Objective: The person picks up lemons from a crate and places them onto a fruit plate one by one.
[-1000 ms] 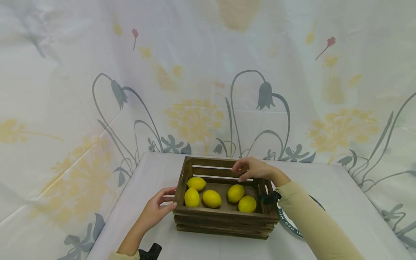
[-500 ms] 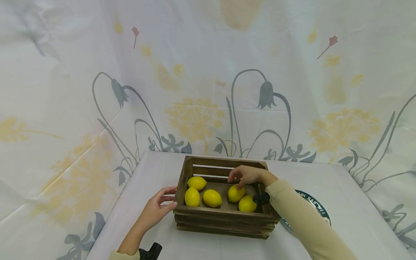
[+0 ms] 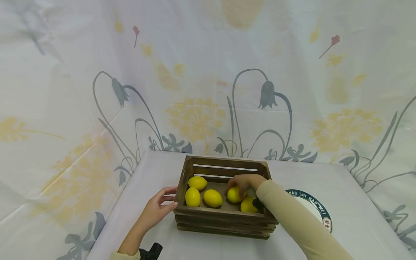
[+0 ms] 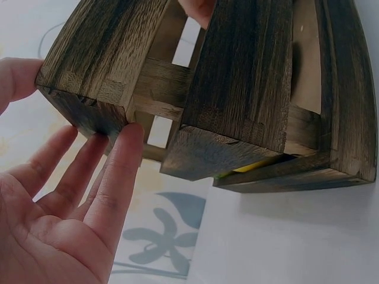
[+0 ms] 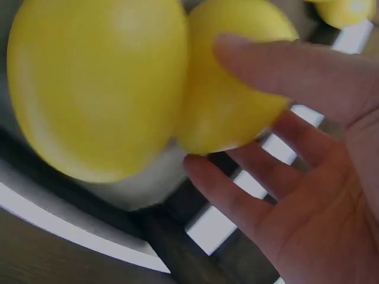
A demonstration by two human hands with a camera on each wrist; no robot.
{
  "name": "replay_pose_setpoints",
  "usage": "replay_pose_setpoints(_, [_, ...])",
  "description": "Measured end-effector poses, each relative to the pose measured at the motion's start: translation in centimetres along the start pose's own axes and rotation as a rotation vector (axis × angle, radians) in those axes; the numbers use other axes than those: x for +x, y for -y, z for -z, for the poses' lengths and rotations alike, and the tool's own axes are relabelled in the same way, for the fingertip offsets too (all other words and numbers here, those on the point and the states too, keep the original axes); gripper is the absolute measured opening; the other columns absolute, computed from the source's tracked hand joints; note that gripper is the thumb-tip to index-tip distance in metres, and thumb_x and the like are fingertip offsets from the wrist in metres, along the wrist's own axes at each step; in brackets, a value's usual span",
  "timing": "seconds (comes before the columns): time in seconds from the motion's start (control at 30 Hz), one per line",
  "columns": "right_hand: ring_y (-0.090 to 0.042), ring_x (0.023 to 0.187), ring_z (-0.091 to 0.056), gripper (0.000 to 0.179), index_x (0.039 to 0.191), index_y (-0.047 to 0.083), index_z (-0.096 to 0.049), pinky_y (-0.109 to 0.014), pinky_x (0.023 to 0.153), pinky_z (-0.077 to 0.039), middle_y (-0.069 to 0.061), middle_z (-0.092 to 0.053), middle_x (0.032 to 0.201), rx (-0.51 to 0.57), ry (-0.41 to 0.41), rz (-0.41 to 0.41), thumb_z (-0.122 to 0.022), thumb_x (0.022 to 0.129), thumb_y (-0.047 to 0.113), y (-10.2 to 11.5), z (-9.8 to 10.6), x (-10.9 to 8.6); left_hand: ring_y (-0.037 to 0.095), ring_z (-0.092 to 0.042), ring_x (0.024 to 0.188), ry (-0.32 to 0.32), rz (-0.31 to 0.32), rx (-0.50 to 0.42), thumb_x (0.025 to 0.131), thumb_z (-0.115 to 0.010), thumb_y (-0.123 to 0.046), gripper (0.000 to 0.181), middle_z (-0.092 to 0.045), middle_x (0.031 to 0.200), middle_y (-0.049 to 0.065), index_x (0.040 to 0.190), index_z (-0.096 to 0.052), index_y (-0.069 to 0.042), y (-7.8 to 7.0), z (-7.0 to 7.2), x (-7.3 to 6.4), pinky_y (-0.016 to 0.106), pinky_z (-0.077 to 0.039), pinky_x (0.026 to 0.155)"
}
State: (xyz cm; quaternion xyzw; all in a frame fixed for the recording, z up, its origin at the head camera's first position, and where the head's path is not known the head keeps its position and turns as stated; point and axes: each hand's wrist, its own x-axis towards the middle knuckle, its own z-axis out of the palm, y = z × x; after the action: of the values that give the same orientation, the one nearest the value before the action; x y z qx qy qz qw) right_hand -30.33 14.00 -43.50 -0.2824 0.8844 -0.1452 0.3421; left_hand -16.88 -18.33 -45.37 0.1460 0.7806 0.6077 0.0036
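Right hand (image 3: 243,181) curled round lemon (image 3: 233,195) in crate (image 3: 224,219), second lemon (image 3: 247,205) just beside, narrow gap to middle lemon (image 3: 212,198), left hand (image 3: 159,207) with fingers apart, touching crate's left end.

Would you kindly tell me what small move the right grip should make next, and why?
Probably tighten the right grip around the lemon before lifting: its thumb lies over the fruit and its fingers reach the other side, but the fruit sits low in the crate, with another lemon close beside it.
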Motion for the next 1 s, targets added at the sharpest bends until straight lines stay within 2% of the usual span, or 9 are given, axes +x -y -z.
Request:
replay_pose_setpoints(0.13, [-0.022, 0.107, -0.048, 0.048, 0.112, 0.014, -0.061, -0.04, 0.091, -0.042, -0.005, -0.053, 0.118, -0.018, 0.021, -0.051, -0.074, 0.071, -0.009, 0.5, -0.4, 0.3, 0.032, -0.054, 0.107, 0.0, -0.002, 0.002, 0.086, -0.066, -0.01, 0.047, -0.05, 0.127, 0.018, 0.128, -0.049, 0.001, 0.0, 0.0, 0.0, 0.023, -0.049, 0.084])
replay_pose_setpoints(0.2, [-0.022, 0.106, -0.049, 0.047, 0.11, 0.015, -0.06, -0.04, 0.09, -0.043, -0.004, -0.054, 0.116, -0.041, 0.012, -0.048, -0.074, 0.071, -0.008, 0.6, -0.4, 0.4, 0.032, -0.054, 0.107, 0.0, 0.0, 0.003, 0.086, -0.066, -0.01, 0.047, -0.05, 0.127, 0.018, 0.128, -0.049, 0.001, -0.1, 0.0, 0.0, 0.023, -0.048, 0.084])
replay_pose_setpoints(0.43, [-0.018, 0.099, -0.051, 0.045, 0.103, 0.021, -0.06, -0.035, 0.083, -0.045, 0.001, -0.056, 0.11, -0.057, -0.073, 0.07, -0.078, 0.069, -0.001, 0.6, -0.4, 0.7, 0.032, -0.055, 0.107, -0.008, 0.009, 0.007, 0.086, -0.066, -0.01, 0.046, -0.051, 0.127, 0.018, 0.128, -0.049, 0.0, -0.1, -0.1, 0.0, 0.022, -0.048, 0.084])
replay_pose_setpoints(0.7, [-0.018, 0.089, -0.053, 0.046, 0.113, 0.014, -0.057, -0.035, 0.077, -0.047, -0.003, -0.058, 0.102, 0.025, -0.147, 0.196, -0.076, 0.072, 0.006, 1.5, 0.2, 0.5, 0.032, -0.055, 0.107, -0.015, 0.019, 0.01, 0.086, -0.067, -0.01, 0.046, -0.051, 0.127, 0.017, 0.128, -0.05, 0.0, -0.2, 0.0, -0.1, 0.023, -0.049, 0.084])
replay_pose_setpoints(0.87, [-0.019, 0.094, -0.053, 0.048, 0.116, 0.015, -0.055, -0.034, 0.08, -0.046, -0.006, -0.057, 0.107, 0.044, -0.232, 0.25, -0.076, 0.073, 0.014, 2.0, 0.5, 0.5, 0.032, -0.055, 0.107, -0.013, 0.023, 0.007, 0.086, -0.066, -0.009, 0.046, -0.051, 0.127, 0.018, 0.128, -0.05, 0.0, -0.3, 0.0, 0.0, 0.024, -0.049, 0.084])
replay_pose_setpoints(1.0, [-0.019, 0.093, -0.054, 0.051, 0.119, 0.013, -0.053, -0.031, 0.077, -0.048, -0.006, -0.057, 0.106, 0.076, -0.295, 0.304, -0.076, 0.074, 0.018, 2.5, 0.7, 0.4, 0.032, -0.055, 0.107, -0.009, 0.017, 0.002, 0.086, -0.066, -0.009, 0.046, -0.051, 0.127, 0.018, 0.128, -0.05, 0.001, -0.3, 0.0, 0.0, 0.022, -0.048, 0.084])
